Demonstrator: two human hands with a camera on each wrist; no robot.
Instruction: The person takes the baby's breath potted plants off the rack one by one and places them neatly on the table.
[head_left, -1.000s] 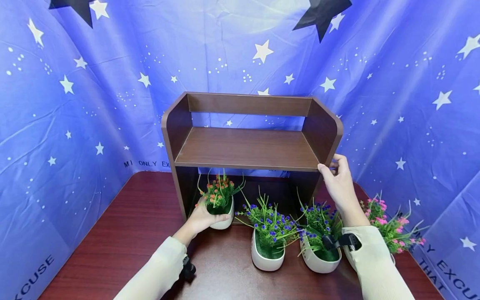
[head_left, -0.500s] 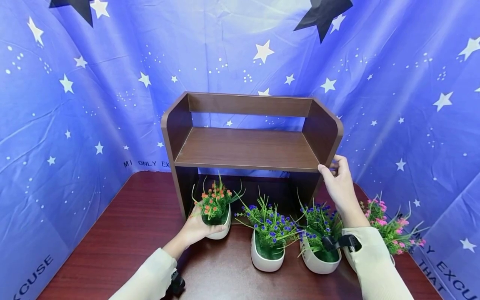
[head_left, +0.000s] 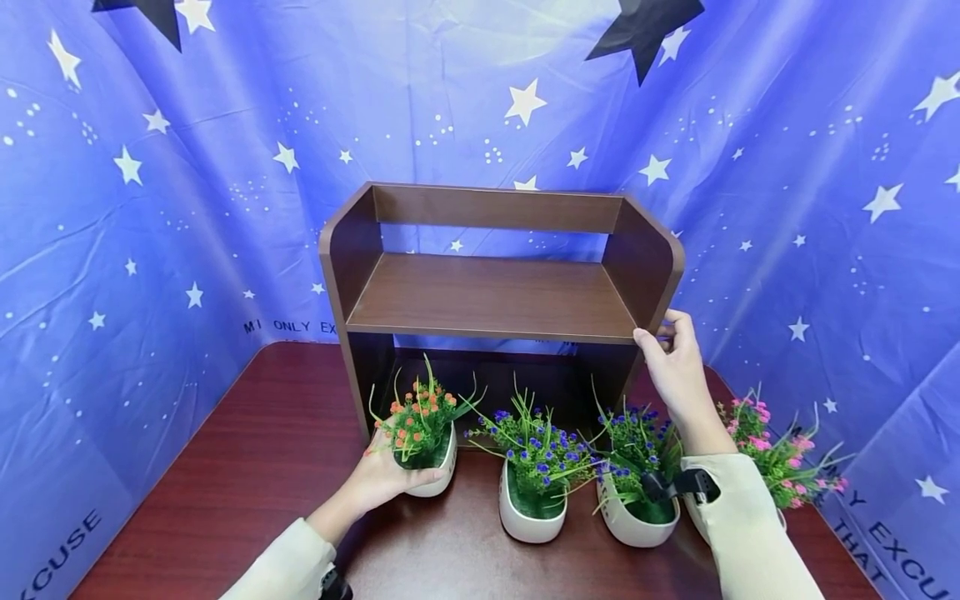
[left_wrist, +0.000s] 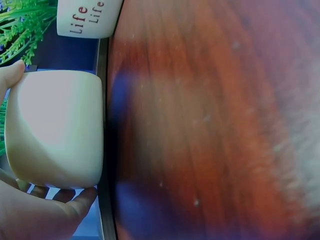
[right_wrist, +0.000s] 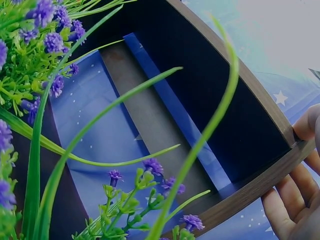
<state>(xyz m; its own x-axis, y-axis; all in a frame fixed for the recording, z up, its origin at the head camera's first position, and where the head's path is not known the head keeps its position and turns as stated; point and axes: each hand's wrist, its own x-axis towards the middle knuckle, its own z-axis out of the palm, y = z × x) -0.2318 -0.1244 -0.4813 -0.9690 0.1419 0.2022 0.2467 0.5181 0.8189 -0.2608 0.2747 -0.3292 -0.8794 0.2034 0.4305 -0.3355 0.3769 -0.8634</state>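
My left hand (head_left: 382, 475) grips a white flowerpot (head_left: 444, 477) planted with orange flowers and grass, just in front of the shelf's lower opening. The left wrist view shows the pot's plain wall (left_wrist: 57, 127), with the thumb on one side and fingers (left_wrist: 75, 207) on the other. My right hand (head_left: 678, 375) holds the right side panel of a dark brown two-tier shelf (head_left: 487, 296). Its thumb lies at the front edge, with the fingers round the outer face. Right of the held pot stands a white pot with blue-purple flowers (head_left: 534, 508).
Another blue-purple flowerpot (head_left: 645, 521) stands under my right forearm. Behind the right sleeve, pink flowers (head_left: 787, 462) rise from a partly hidden pot. The red-brown table (head_left: 217, 467) backs onto a blue star-printed curtain (head_left: 450, 100).
My left hand has drawn the orange-flowered pot toward me and slightly left, away from the shelf's lower opening. The right hand keeps its hold on the shelf.
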